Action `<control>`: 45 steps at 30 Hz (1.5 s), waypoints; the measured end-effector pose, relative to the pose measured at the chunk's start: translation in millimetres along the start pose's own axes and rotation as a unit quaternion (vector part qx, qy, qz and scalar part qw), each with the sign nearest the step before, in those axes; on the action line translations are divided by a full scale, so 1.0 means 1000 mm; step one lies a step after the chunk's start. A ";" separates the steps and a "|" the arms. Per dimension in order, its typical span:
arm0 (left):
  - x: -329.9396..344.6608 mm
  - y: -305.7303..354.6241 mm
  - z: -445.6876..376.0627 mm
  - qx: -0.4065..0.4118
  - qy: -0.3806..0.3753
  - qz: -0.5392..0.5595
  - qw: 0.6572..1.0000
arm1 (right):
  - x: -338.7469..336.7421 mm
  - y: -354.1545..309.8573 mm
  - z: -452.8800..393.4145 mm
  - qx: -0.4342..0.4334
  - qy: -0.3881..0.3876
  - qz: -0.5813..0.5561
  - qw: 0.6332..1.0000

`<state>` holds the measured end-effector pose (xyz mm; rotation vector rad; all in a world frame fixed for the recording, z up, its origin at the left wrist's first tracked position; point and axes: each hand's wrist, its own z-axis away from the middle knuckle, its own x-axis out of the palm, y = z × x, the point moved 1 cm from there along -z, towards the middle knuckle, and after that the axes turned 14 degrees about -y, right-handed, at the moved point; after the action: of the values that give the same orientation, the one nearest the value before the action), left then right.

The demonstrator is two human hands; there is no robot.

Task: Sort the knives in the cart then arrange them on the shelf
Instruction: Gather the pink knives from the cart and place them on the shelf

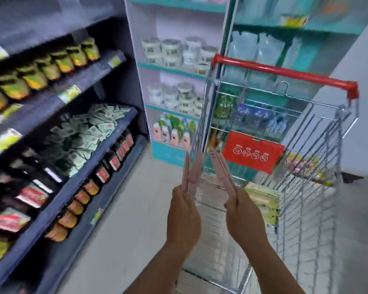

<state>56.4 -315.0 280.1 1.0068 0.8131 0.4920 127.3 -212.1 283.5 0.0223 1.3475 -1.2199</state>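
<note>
My left hand holds a flat pink knife pack upright, seen edge-on over the cart's near left corner. Beside it, my right hand grips a second pink knife pack that tilts up and to the left. The two packs stand apart with a gap between them. Both hands hover above the wire cart, which has a red handle. Motion blur hides the packs' detail. To the left stands the dark blue shelf full of goods.
A yellow-green box and coloured packets lie in the cart behind a red flap. A white and teal shelf with jars stands ahead. Grey floor runs between the blue shelf and the cart.
</note>
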 end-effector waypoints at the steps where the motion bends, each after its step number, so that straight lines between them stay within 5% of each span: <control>1: -0.010 0.006 0.004 0.013 0.018 0.005 1.000 | -0.005 -0.012 0.003 -0.019 0.003 0.000 1.000; 12: -0.151 0.042 0.079 0.122 0.256 0.003 0.959 | -0.012 -0.165 0.052 -0.245 -0.065 0.006 0.967; 22: -0.314 0.011 0.155 0.112 0.426 -0.046 0.897 | 0.062 -0.326 0.115 -0.406 -0.121 0.013 0.906; 34: -0.514 -0.041 0.219 0.057 0.489 -0.081 0.867 | 0.179 -0.499 0.184 -0.475 -0.162 0.012 0.865; 45: -0.624 -0.067 0.230 -0.037 0.512 -0.132 0.848 | 0.251 -0.604 0.198 -0.483 -0.143 0.121 0.855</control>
<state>-147.2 -906.3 515.7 0.4802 1.8436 0.8253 -193.4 -763.0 529.8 -0.6589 1.4988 -0.2183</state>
